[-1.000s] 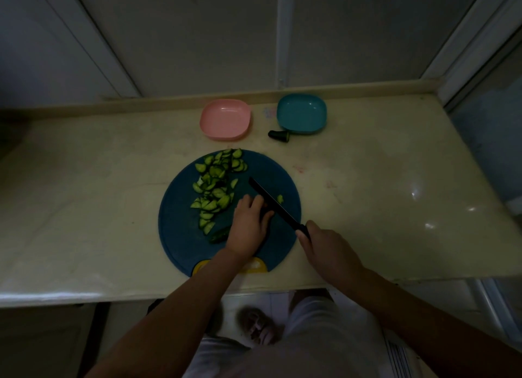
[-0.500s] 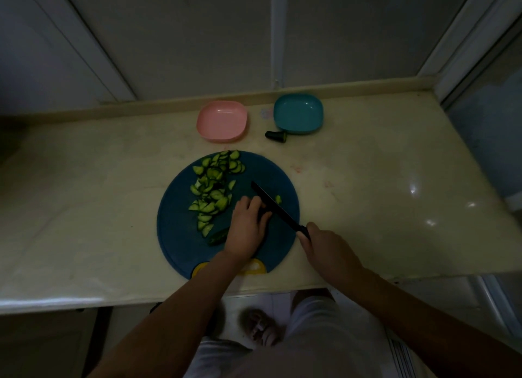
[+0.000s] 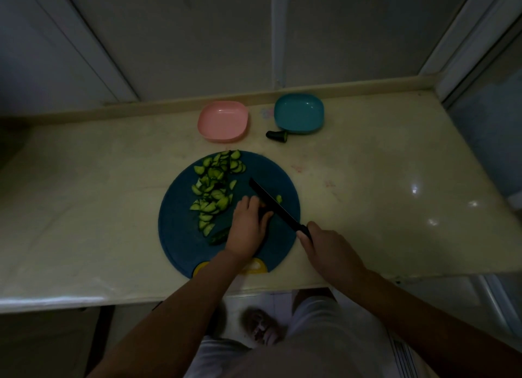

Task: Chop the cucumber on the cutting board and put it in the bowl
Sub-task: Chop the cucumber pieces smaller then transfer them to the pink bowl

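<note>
1. Two hands are working over the round blue cutting board [image 3: 180,236], which is lying near the front edge of the counter [image 3: 395,194].
2. The left hand [image 3: 247,228] is curling its fingers over the uncut cucumber piece [image 3: 220,235] and pinning it to the board. Only its dark end is showing, poking out just left of the hand's heel.
3. The right hand [image 3: 327,247] is gripping the handle of the black knife [image 3: 271,205], whose blade is lying slantwise just beside the left fingertips.
4. A heap of cucumber slices [image 3: 216,188] is lying on the board's far-left part, just beside the left hand. One loose slice [image 3: 279,199] is sitting on the blade's other side.
5. A pink bowl [image 3: 223,120] and a teal bowl [image 3: 298,112] are standing beyond the board, with a cucumber stub [image 3: 277,135] lying just in front of the teal one.
</note>
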The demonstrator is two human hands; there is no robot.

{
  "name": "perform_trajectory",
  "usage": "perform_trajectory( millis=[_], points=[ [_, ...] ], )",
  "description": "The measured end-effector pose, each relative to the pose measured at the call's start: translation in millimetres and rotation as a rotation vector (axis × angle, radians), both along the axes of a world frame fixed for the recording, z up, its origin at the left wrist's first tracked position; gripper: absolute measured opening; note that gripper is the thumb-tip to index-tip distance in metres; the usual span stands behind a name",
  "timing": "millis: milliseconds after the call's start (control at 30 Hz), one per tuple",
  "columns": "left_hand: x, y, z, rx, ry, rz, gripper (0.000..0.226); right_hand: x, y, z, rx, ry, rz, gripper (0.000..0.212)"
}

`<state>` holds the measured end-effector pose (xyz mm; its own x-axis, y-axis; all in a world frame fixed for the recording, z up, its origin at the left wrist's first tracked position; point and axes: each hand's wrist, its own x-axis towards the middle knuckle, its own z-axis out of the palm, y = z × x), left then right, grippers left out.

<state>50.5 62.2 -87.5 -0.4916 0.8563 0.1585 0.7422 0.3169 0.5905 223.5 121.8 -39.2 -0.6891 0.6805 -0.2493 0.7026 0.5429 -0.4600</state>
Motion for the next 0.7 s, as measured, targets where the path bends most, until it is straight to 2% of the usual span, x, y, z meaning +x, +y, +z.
perform_trajectory(
  millis=[700],
  points=[
    [-1.6, -0.8, -0.2, 0.002, -0.005, -0.004, 0.015, -2.4, -2.4, -0.7, 0.084, 0.011, 0.029, 0.036]
  ],
)
